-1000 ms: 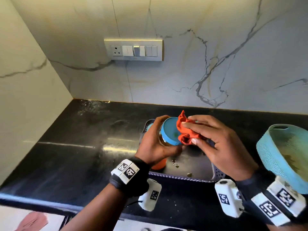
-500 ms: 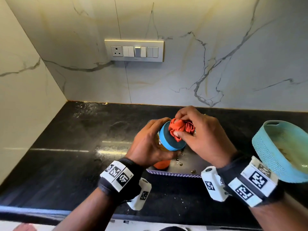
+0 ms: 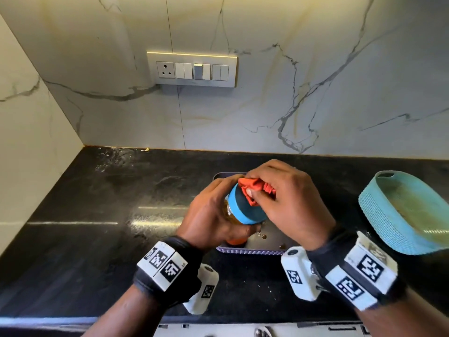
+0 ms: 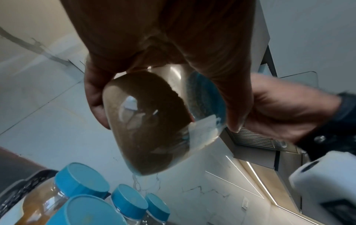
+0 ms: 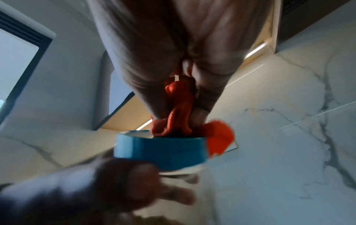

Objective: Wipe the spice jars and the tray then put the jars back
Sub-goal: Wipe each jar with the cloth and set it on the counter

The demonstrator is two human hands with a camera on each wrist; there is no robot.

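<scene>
My left hand [image 3: 216,215] grips a clear spice jar [image 4: 152,121] of brown powder, tilted, with its blue lid [image 3: 243,207] facing me. My right hand [image 3: 279,198] bunches an orange cloth [image 3: 255,188] and presses it on the lid's top, as the right wrist view shows with the cloth [image 5: 179,112] on the lid [image 5: 159,150]. Both hands hover over a dark tray [image 3: 255,250] on the black counter. Several blue-lidded jars [image 4: 80,187] stand in the tray below the held jar.
A light blue woven basket [image 3: 388,215] sits on the counter to the right. The black counter [image 3: 97,227] runs left to a marble side wall. A switch panel [image 3: 192,69] is on the marble back wall.
My right hand has curled over the cloth and moved it from the lid's right edge onto the lid's top. The jar has tilted more toward me.
</scene>
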